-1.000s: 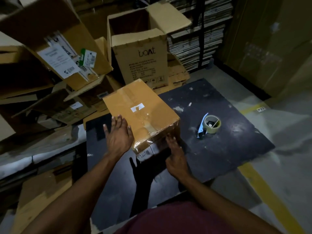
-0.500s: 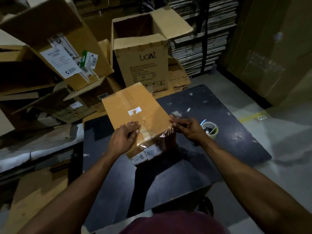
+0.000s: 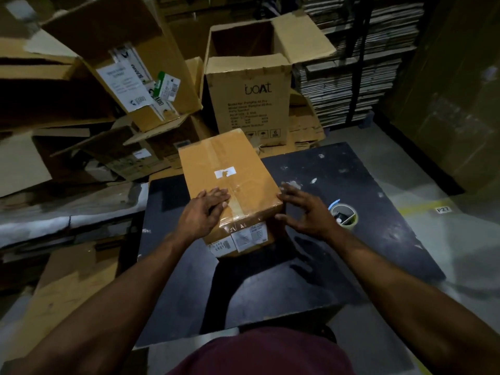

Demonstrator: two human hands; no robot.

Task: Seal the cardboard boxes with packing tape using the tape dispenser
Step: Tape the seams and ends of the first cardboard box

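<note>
The cardboard box (image 3: 230, 185) lies closed on the black table (image 3: 351, 253), and everything else is best placed from it. A strip of packing tape (image 3: 234, 196) runs lengthwise down the middle of its top and folds over the near end, above the white shipping labels (image 3: 238, 239) stuck there. The left hand (image 3: 201, 215) rests flat on the near left part of the top, fingers straight and close together, their tips reaching the tape strip. The right hand (image 3: 305, 212) is at the box's near right corner, fingers spread and relaxed; the fingertips seem to touch the right edge, but whether they press it I cannot tell. Neither hand holds anything. The tape dispenser (image 3: 343, 215), with its roll, sits on the table just right of the box, partly hidden behind the right hand. Behind the box stands an open carton (image 3: 249, 104) printed with a brand name, flaps up, and to the box's left is a heap of other cartons (image 3: 121, 71). This looks like the smoothing step: the seam is taped and the hands are pressing it down. The next move probably calls for setting this box aside, drawing up an unsealed one, and taking the dispenser from the right.
</note>
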